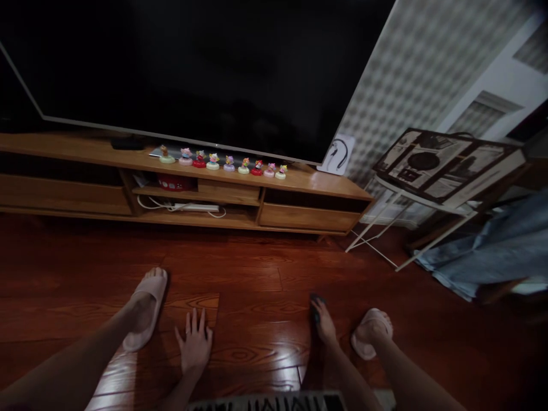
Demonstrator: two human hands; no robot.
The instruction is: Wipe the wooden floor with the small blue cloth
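My left hand (195, 343) is open above the wooden floor (252, 274), its fingers spread and a ring on one of them. Nothing is in it, and I cannot tell whether it touches the boards. To the right, my right hand (326, 324) has its fingers around a dark, slim object (315, 301) with a bit of teal showing. Its kind is too dim to make out. A pink slipper (159, 288) on my left foot lies just left of my left hand. The other pink slipper (363, 346), on my right foot, is right of my right hand.
Ahead stands a long wooden TV cabinet (312, 217) with a large dark television (214, 68). Several small figurines (229, 164) line its top. At right, a patterned case (432, 165) sits on a white-legged stand (411, 257), beside blue cloth (492, 245). A patterned mat (274, 402) lies below.
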